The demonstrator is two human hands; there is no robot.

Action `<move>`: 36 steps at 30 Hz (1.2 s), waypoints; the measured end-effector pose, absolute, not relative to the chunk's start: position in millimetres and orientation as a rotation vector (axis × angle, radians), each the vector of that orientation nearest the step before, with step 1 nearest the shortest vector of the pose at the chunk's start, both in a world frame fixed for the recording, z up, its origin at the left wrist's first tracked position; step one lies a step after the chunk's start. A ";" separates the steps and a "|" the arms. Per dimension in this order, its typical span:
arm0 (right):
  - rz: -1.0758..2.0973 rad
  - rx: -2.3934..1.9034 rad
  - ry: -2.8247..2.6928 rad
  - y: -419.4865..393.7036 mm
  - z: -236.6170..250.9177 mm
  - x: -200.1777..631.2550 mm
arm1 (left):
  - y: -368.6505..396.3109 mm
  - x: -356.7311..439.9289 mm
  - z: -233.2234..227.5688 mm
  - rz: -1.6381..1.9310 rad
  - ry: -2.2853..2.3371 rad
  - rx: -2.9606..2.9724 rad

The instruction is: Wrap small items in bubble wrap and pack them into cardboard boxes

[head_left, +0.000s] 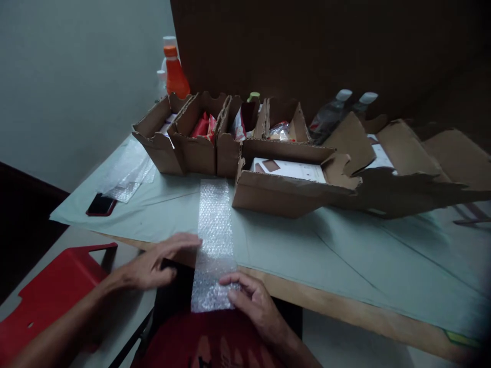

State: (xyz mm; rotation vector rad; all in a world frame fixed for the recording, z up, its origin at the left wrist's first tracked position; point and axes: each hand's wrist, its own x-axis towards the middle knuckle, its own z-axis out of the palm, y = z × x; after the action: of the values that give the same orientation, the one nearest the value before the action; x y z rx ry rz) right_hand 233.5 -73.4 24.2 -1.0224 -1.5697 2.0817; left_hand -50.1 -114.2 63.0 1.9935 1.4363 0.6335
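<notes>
A long strip of bubble wrap lies on the cloth-covered table, and its near end juts past the table edge above my lap. Beside the strip's left edge is my left hand, its fingers stretched out and thumb apart, holding nothing. The fingertips reach the edge of the wrap; whether they touch it I cannot tell. My right hand grips the right edge of the near end, with index finger and thumb over the wrap and the other fingers curled, partly hidden.
Cardboard bins with small packets stand in a row at the back. A closer bin holds white boxes. More bubble wrap sheets and a phone lie at left. Bottles stand behind. A red chair is at lower left.
</notes>
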 end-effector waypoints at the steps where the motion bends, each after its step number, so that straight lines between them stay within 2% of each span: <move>1: 2.113 -0.972 -1.509 -66.7 26.2 229.9 | -129.8 -44.4 63.5 0.640 1.390 1.944; 4: 2.149 -0.845 -1.368 -44.8 30.6 214.4 | -133.4 -22.5 51.1 0.791 1.491 1.738; 7: 2.003 -0.845 -1.357 -28.0 31.9 206.1 | -95.3 -12.0 28.2 0.939 1.796 1.503; 11: 1.468 -0.994 -1.778 -22.8 27.9 217.0 | -57.1 -20.2 8.3 0.938 1.974 1.452; 15: 0.862 -0.865 -2.280 -24.7 16.5 217.2 | -49.1 -26.3 -1.6 0.923 2.000 1.519; 19: 0.514 -0.737 -2.551 -16.0 0.1 197.4 | -46.5 -24.6 -7.6 0.919 2.106 1.604; 21: 0.451 -0.716 -2.575 -10.5 -4.3 190.4 | -53.4 -24.0 -4.9 0.989 2.171 1.676; 24: 0.518 -0.685 -2.540 -6.4 0.0 188.2 | -79.4 -22.4 6.1 1.069 2.103 1.887; 27: 0.692 -0.682 -2.536 -5.5 12.6 189.3 | -108.0 -18.2 13.7 0.958 1.865 2.092; 30: 0.821 -0.762 -2.553 -3.1 21.4 188.3 | -118.1 -15.0 8.3 0.870 1.865 2.001; 32: 0.776 -0.838 -2.523 -1.9 22.2 189.2 | -113.5 -14.9 0.4 0.855 1.953 1.879; 36: 0.458 -0.855 -2.438 -6.3 17.0 198.1 | -96.6 -16.3 -10.7 0.836 2.070 1.810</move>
State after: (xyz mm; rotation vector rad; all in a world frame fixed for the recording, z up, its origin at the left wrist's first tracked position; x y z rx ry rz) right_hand 198.1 -6.3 17.0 -0.8552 -2.4376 0.4580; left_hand -16.3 -96.6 -10.7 1.8099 2.0703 0.8363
